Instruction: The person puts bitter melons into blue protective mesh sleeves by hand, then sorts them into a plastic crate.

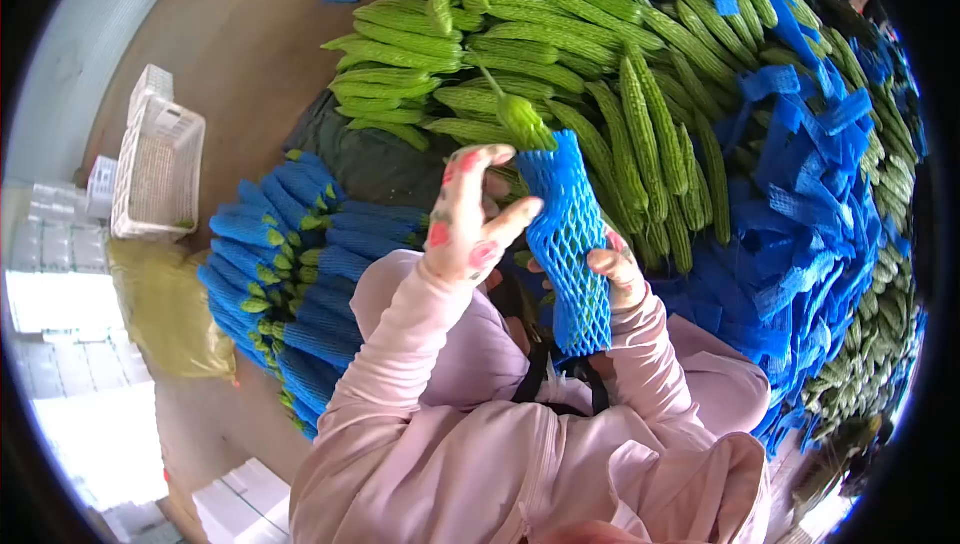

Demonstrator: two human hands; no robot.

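A bitter melon [522,122] pokes its stem end out of the top of a blue foam net sleeve [572,234], which is stretched over the rest of it. My right hand [618,272] grips the sleeve along its lower right side, thumb across the mesh. Beside the sleeve's upper left edge, my left hand [465,219] has its thumb and forefinger spread apart, the thumb tip right at the mesh. Its other fingers are partly hidden. Red patches show on both hands. The sleeved melon is held tilted in front of my lap.
Bare bitter melons [560,24] form a large heap ahead. Loose blue net sleeves [770,264] are piled at my right. Sleeved melons [300,254] lie stacked at my left. Farther left are a white crate [160,169], a yellowish bag [170,309] and white boxes [240,504].
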